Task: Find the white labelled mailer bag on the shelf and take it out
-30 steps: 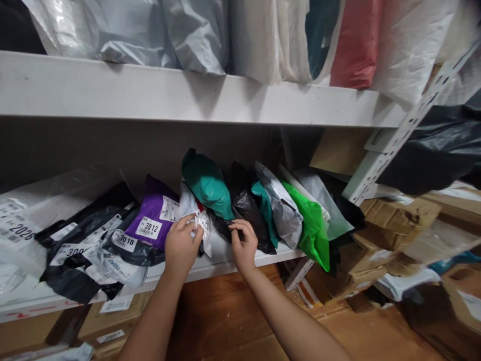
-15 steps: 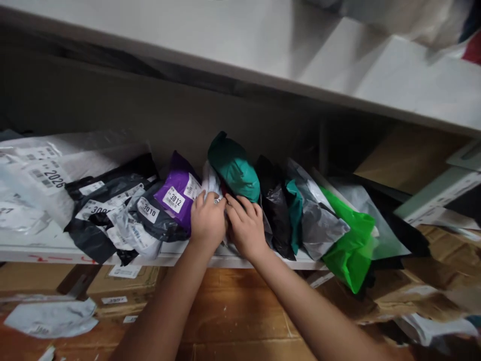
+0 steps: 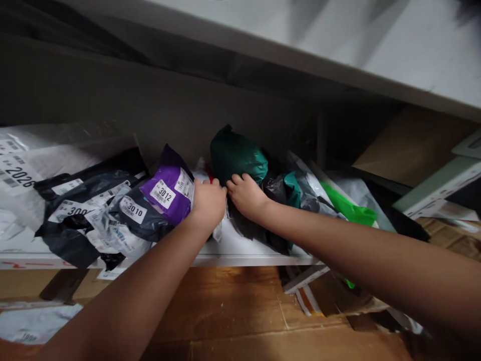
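Note:
A row of plastic mailer parcels stands on a white shelf [image 3: 240, 250]. My left hand [image 3: 207, 203] is curled against a white parcel [image 3: 201, 175] beside the purple parcel [image 3: 170, 188] labelled 3012. My right hand [image 3: 245, 193] has its fingers closed on the lower edge of the dark green parcel [image 3: 236, 155], with black parcels [image 3: 255, 228] under the wrist. What the left fingers hold is hidden behind the hand.
Dark grey and black parcels labelled 3010 [image 3: 128, 215] lie to the left, with clear bags [image 3: 26, 165] beyond. A bright green bag [image 3: 349, 208] and grey bags lie to the right. Cardboard boxes [image 3: 240, 311] sit below the shelf, and another shelf board [image 3: 338, 45] runs overhead.
Both hands have pushed deeper into the shelf between the purple and dark green parcels. The right hand rose to the green parcel's base. The camera came closer and lower.

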The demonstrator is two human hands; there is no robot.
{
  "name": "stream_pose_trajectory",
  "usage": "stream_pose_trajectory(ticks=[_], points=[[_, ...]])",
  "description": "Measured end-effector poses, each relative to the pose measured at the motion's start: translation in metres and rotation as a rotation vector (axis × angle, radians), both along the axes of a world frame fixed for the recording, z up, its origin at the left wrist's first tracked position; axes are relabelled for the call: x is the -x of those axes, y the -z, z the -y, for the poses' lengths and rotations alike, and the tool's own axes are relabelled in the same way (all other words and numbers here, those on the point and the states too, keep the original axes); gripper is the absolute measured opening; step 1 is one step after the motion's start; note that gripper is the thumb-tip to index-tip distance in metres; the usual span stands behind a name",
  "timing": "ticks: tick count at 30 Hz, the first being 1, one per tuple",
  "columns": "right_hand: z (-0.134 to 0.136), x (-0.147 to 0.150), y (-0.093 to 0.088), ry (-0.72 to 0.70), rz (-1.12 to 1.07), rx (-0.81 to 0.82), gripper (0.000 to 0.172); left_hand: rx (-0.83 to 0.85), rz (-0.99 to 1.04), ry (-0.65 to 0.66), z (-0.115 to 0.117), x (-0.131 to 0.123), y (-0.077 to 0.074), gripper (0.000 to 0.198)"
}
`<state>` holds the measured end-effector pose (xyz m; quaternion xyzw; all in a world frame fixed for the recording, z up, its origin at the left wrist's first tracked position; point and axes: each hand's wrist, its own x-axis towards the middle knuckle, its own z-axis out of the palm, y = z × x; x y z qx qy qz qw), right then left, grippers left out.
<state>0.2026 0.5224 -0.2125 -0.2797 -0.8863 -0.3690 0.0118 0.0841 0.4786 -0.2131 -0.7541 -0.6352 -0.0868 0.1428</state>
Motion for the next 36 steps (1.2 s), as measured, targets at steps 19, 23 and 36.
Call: stream_pose_trajectory(ticks=[19, 23, 36], points=[[0.018, -0.003, -0.034, 0.201, -0.206, 0.282, 0.025, -0.070, -0.226, -0.005, -0.010, 0.001, 0.010, 0.040], [0.021, -0.006, -0.033, 0.171, -0.221, 0.278, 0.024, -0.059, -0.249, 0.099, -0.006, 0.009, 0.013, 0.042], [0.024, -0.011, -0.034, 0.160, -0.183, 0.297, 0.018, 0.152, -0.025, 0.440, -0.013, 0.047, 0.001, 0.030]])
